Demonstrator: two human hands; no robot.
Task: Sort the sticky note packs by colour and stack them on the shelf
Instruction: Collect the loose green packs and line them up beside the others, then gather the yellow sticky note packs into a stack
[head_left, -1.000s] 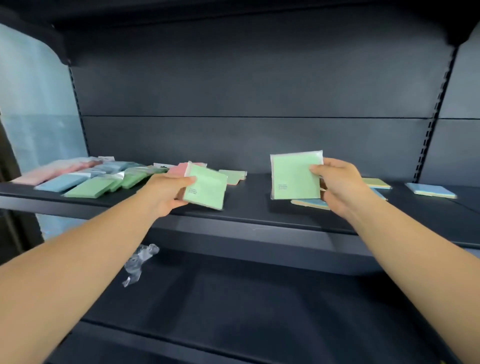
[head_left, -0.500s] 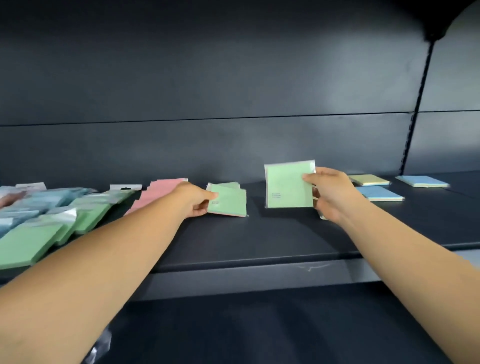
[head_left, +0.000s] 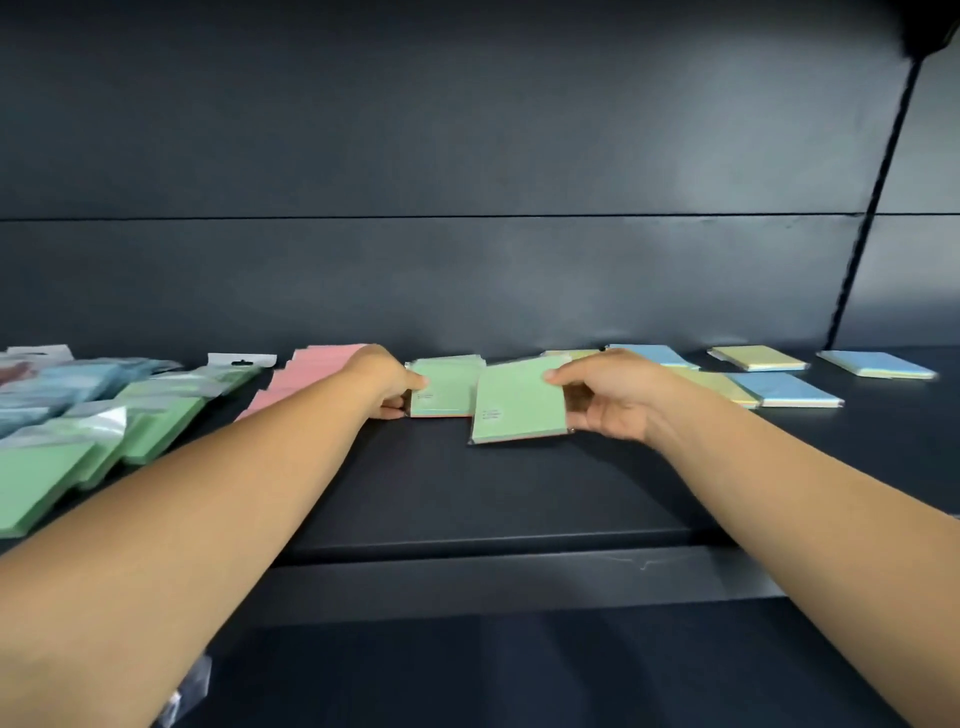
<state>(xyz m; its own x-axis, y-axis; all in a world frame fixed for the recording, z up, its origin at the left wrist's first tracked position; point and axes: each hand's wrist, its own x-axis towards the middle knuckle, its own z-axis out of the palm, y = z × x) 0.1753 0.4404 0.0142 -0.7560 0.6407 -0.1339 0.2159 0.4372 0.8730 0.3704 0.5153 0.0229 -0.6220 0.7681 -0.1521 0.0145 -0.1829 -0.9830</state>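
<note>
The right hand (head_left: 615, 397) pinches a green pack (head_left: 518, 402) by its right edge, thumb under and fingers on top, the pack's near edge low at the shelf (head_left: 467, 499); just left of it the left hand (head_left: 387, 382) grips a green stack (head_left: 444, 387), thumb at the near corner, fingers on its left side; beyond that hand lie pink packs (head_left: 311, 371), farther left wrapped green packs (head_left: 156, 431); right of the right hand sit blue and yellow packs (head_left: 784, 389). Risk, as I judge it: the slick wrapper may slide off the stack if released tilted; a nudge from the left hand could skew the pile into the pink.
</note>
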